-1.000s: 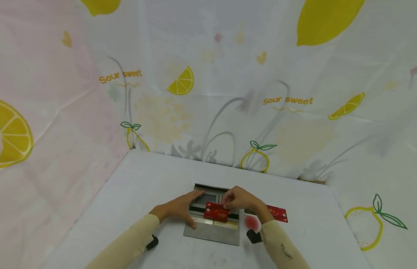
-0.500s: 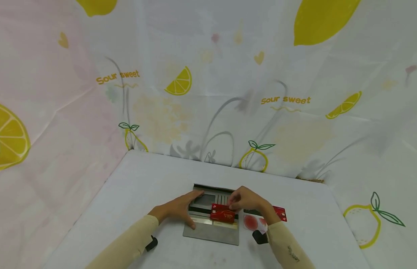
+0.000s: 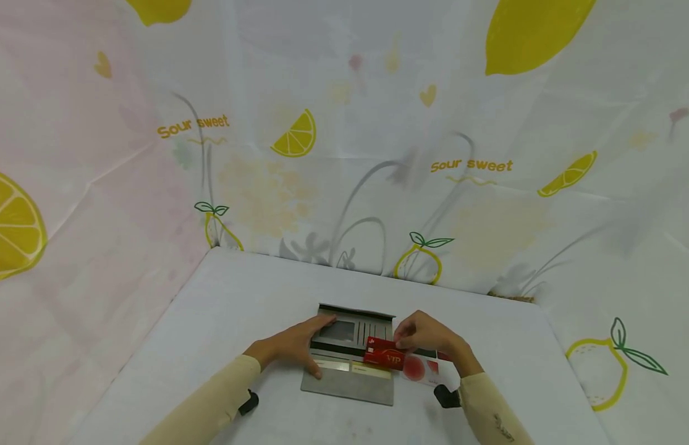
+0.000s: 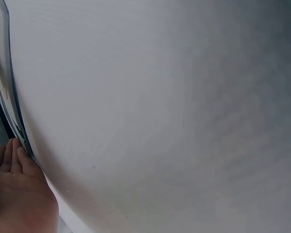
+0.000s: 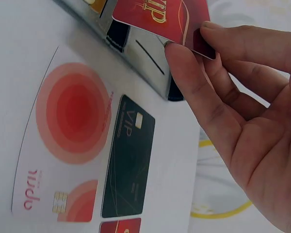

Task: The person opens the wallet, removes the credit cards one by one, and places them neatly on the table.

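A grey wallet (image 3: 346, 388) lies unfolded on the white table, with a dark window, slots and pale cards showing in it. My left hand (image 3: 291, 341) rests on its left side, thumb and fingers spread and fairly straight. In the left wrist view, fingers (image 4: 19, 167) meet the wallet's edge. With thumb and fingertips, my right hand (image 3: 424, 332) pinches a red VIP card (image 3: 384, 353) by its end. That card is raised over the wallet's right edge, overlapping it in the head view. The right wrist view shows the red card held at one corner.
Right of the wallet lie a white card with red circles (image 5: 72, 114), a dark green VIP card (image 5: 128, 158) and another red card (image 5: 121, 226), partly cut off. A lemon-print cloth (image 3: 344, 185) rises behind the table.
My right hand has moved right, carrying the red VIP card from over the wallet's middle to its right edge. The left hand stays on the wallet.
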### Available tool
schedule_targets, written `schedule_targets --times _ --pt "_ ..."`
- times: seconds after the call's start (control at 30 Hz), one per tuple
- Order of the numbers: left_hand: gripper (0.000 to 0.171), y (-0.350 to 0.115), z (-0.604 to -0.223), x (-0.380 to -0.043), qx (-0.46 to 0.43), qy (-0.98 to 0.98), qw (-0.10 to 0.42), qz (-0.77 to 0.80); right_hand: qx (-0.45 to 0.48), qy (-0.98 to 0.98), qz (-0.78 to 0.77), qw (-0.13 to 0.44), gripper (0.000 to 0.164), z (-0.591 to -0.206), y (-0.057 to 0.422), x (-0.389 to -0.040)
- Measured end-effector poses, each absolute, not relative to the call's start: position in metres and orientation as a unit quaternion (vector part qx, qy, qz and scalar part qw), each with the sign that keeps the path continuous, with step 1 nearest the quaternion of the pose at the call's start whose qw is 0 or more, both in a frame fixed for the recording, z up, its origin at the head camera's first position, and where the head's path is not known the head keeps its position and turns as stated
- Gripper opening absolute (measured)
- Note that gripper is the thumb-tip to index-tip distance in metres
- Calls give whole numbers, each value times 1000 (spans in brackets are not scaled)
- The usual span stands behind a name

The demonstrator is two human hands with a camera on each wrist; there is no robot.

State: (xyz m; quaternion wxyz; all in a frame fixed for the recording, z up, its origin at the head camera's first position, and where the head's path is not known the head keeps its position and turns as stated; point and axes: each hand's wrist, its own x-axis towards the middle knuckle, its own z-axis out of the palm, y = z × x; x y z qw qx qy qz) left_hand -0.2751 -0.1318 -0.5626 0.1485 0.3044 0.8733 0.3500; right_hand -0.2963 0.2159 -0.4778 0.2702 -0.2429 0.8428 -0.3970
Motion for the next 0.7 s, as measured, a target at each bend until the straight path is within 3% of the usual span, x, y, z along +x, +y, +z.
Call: schedule_targets --times 0.7 --pt "124 -130 -558 -273 312 870 150 351 -229 850 -396 261 7 -478 261 -287"
